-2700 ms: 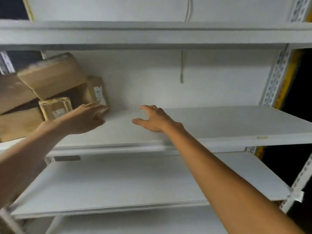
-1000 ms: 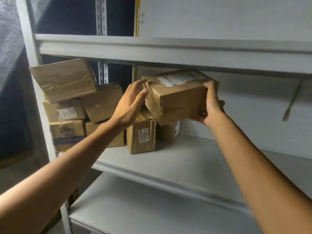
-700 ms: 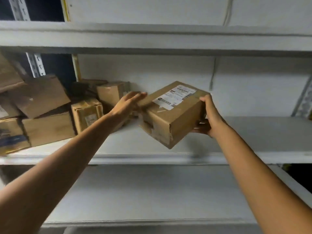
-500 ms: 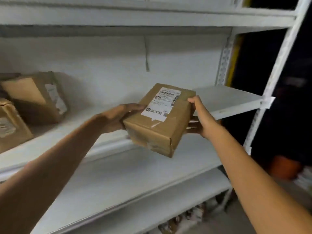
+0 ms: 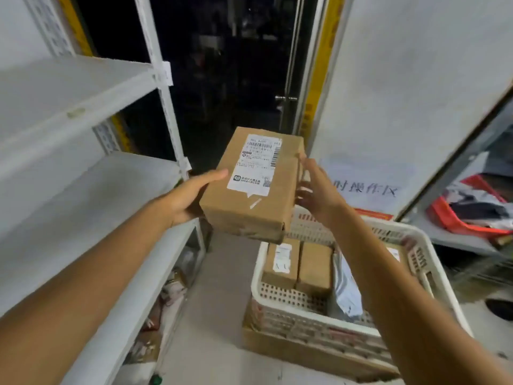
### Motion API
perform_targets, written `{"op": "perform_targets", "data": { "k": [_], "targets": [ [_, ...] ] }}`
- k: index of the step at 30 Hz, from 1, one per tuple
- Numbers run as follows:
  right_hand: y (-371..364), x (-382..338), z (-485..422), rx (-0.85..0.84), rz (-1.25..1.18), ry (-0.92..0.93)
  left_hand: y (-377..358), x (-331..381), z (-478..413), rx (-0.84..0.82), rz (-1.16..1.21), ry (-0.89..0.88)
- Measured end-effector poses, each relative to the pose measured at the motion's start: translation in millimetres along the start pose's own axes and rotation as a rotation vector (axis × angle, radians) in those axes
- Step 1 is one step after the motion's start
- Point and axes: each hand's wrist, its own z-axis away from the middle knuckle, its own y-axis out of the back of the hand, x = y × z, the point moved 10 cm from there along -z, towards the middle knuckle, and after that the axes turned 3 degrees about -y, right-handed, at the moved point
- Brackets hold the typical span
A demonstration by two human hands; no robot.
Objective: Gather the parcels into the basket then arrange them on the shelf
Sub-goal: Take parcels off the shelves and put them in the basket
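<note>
Head view, the only one I have. My left grip is clamped on the parcel: thumb across the top face beside the white label, fingers hidden underneath. My right grip is spread, fingers straight, just beside the parcel's right edge. The blur stops me telling whether it touches. The parcel is in the air, tilted, between the shelf and the basket, over the basket's far left corner as I see it.

I read this as the gathering step, with the parcel on its way into the basket, though the same pose would suit lifting one out. Two brown boxes and a grey mailing bag already lie inside. My right forearm hides much of the basket's floor. The next move calls for swinging the parcel right and lowering it flat beside the boxes. I should bring the right grip onto its side first, since one grip alone carries the weight.

The shelf boards are white, smooth metal. The basket is white perforated plastic and sits on a flat cardboard box on the pale floor. Behind it stands a white panel with printed characters, beside a dark doorway. A red tray with dark contents sits on a low ledge at the right.
</note>
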Motion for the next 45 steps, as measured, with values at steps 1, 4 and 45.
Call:
{"op": "perform_targets", "data": {
  "k": [1, 4, 45],
  "targets": [
    [29.3, 13.7, 1.1, 0.058, -0.014, -0.026, -24.5, -9.8, -16.7, -0.040, 0.001, 0.010],
    [104.6, 61.1, 10.9, 0.192, -0.042, -0.114, -87.6, -45.8, -60.4, -0.125, -0.021, 0.066],
    [142.2, 285.7, -158.2, 0.018, 0.677, -0.301, -139.8, -208.9, -205.6, -0.363, -1.373, -0.186]
  ]
}}
